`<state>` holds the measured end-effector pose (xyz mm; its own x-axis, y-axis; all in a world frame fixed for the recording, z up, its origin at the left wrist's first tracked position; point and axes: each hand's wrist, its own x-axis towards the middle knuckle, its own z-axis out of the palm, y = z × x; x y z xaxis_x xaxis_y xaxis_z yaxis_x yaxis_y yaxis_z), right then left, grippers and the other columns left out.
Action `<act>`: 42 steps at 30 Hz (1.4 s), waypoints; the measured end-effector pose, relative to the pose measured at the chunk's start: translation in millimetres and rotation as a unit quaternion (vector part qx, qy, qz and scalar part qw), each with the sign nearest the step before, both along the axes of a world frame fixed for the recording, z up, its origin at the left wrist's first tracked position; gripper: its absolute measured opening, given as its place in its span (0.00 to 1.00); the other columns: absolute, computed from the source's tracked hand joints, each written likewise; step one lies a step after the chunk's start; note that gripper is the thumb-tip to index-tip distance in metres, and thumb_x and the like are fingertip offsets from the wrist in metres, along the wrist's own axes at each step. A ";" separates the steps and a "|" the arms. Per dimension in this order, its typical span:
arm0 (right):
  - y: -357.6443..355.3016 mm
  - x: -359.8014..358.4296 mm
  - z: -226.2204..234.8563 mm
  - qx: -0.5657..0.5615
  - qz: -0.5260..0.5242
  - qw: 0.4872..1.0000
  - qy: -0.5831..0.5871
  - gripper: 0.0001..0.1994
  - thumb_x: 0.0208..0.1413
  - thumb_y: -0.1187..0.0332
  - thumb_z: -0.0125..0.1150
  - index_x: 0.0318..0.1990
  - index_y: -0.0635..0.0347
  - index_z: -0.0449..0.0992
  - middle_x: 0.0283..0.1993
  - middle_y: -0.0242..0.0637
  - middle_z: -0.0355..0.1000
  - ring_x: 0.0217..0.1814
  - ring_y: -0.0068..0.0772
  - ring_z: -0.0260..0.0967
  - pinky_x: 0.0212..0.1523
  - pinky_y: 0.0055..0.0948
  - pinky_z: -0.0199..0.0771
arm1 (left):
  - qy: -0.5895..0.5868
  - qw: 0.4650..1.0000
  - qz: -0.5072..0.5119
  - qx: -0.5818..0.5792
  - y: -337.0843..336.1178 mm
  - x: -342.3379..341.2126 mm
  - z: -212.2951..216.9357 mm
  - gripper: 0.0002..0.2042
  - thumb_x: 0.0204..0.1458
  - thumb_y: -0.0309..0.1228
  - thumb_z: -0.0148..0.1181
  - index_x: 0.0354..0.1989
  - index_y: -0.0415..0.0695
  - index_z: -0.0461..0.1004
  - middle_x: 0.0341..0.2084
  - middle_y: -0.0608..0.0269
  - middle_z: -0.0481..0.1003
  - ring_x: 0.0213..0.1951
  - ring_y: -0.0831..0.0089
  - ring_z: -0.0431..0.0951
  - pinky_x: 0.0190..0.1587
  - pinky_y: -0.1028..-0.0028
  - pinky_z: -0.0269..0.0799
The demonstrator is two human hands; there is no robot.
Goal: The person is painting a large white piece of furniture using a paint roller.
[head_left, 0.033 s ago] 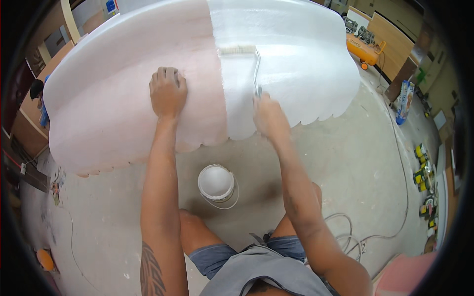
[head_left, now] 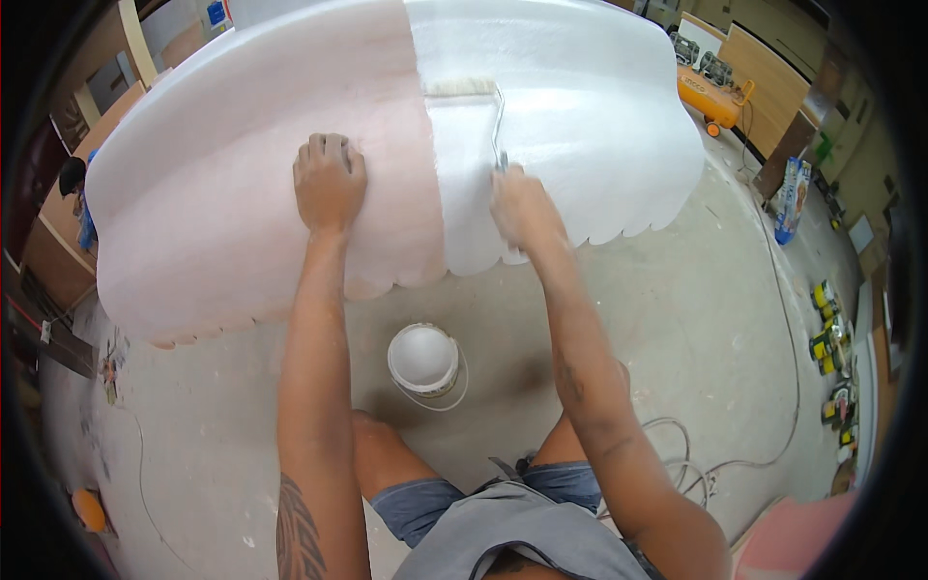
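A large curved panel with a scalloped front edge lies before me, its left part bare pink (head_left: 222,213) and its right part coated white (head_left: 599,126). My left hand (head_left: 331,184) rests flat on the pink part, fingers together, holding nothing. My right hand (head_left: 522,208) grips the handle of a paint roller (head_left: 462,87). The roller's sleeve lies on the panel right at the line between pink and white. A white bucket (head_left: 422,360) of white paint stands on the floor below the panel, between my knees.
An orange wheeled machine (head_left: 710,92) stands at the back right. A blue carton (head_left: 793,198) and several yellow-and-black cans (head_left: 826,338) line the right side. Cables (head_left: 696,454) trail on the concrete floor. A person (head_left: 72,179) is at the far left.
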<state>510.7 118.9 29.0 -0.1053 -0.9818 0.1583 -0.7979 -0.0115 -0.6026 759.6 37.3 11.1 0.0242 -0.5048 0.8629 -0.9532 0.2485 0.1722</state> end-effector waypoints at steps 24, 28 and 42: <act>36.5 -52.8 -56.4 0.001 -0.052 0.997 0.049 0.21 0.72 0.52 0.42 0.46 0.67 0.66 0.36 0.69 0.75 0.43 0.78 0.72 0.44 0.65 0.72 | -0.011 1.000 0.014 -0.010 -0.2 2.2 -3.9 0.06 0.56 0.32 0.57 0.38 0.46 0.76 0.40 0.64 0.74 0.46 0.63 0.74 0.52 0.62 0.71; 127.3 -36.4 -140.3 0.011 -0.080 0.996 -0.039 0.14 0.73 0.59 0.44 0.47 0.64 0.65 0.34 0.66 0.75 0.39 0.73 0.73 0.40 0.64 0.72 | -0.014 1.000 0.002 -0.018 -2.4 -4.2 -5.3 0.06 0.56 0.32 0.57 0.38 0.45 0.77 0.40 0.63 0.74 0.46 0.62 0.75 0.52 0.62 0.71; 175.5 -35.8 -325.9 0.015 -0.068 0.986 -0.153 0.14 0.72 0.62 0.47 0.54 0.63 0.68 0.39 0.62 0.76 0.46 0.70 0.73 0.43 0.58 0.70 | -0.020 0.999 0.025 0.000 -0.4 -2.3 -5.6 0.08 0.57 0.34 0.57 0.40 0.45 0.78 0.43 0.62 0.75 0.49 0.60 0.75 0.53 0.61 0.72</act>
<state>474.9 294.5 -296.9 -0.2735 -0.9593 0.0697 -0.5724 0.1042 -0.8133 757.2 36.9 5.5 0.0150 -0.5038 0.8637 -0.9706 0.2001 0.1336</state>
